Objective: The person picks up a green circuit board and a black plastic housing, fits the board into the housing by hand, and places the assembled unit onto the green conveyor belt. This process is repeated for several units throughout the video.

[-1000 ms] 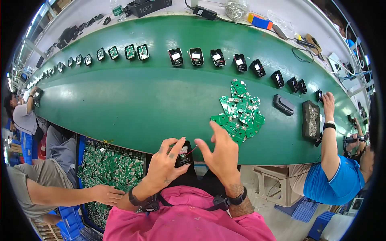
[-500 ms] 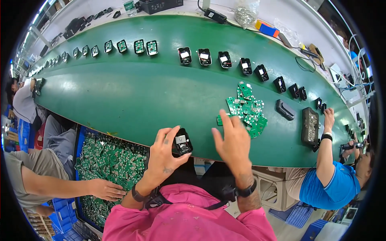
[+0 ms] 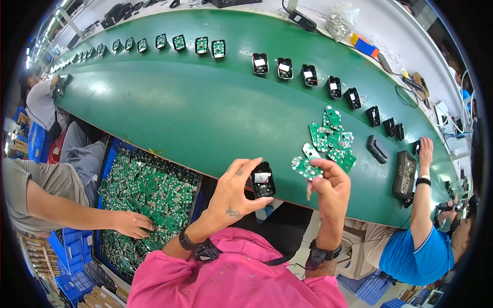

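Observation:
My left hand (image 3: 232,191) grips a small black plastic housing (image 3: 263,188) by its sides, thumb and fingers around it, at the table's near edge. Inside the housing sits a part with a pale label. Between the thumb and fingers of my right hand (image 3: 331,192) is a green circuit board (image 3: 306,168), held up just right of the housing. Behind it on the table lies a loose pile of green circuit boards (image 3: 336,134).
The green table (image 3: 205,113) carries a row of black housings (image 3: 285,68), those at left with green boards. A dark curved case (image 3: 377,149) and a tray of small parts (image 3: 404,177) lie at right. A co-worker's hand (image 3: 132,224) rests in a board-filled bin (image 3: 192,210); another co-worker (image 3: 421,246) reaches in.
My right hand has picked up a circuit board from the pile and brought it closer. My left hand still holds the housing. The view has shifted, so the table contents appear farther right.

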### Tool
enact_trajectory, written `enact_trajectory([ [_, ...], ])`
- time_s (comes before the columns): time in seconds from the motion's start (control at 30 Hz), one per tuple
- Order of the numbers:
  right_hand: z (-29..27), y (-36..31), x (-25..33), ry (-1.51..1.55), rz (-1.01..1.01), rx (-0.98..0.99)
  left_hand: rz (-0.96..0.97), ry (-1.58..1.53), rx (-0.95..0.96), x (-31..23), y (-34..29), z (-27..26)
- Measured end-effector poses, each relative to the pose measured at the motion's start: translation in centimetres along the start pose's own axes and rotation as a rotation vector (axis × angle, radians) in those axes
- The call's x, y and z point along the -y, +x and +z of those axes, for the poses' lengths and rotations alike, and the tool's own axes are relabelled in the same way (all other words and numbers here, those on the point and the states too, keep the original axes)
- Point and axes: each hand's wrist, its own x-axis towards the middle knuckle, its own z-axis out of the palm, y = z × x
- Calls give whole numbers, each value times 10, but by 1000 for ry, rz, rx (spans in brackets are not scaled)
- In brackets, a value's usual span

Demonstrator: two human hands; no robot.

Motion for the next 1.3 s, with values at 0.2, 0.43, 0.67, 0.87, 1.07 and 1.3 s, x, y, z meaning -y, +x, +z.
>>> enact_trajectory([
  [0.2,11,-15,4,314,103,252,38,-20,47,-9,0,7],
  [0.43,13,-17,-5,207,92,328,69,51,46,-8,-4,12],
  [0.67,12,-22,3,189,85,316,73,75,6,-8,-7,17],
  [0.87,10,-25,3,143,55,287,115,93,10,-12,-10,20],
  [1.07,6,-26,-1,163,63,282,106,101,-6,-14,-11,21],
  [1.3,6,-30,-7,-159,31,270,91,32,24,-21,-9,19],
])
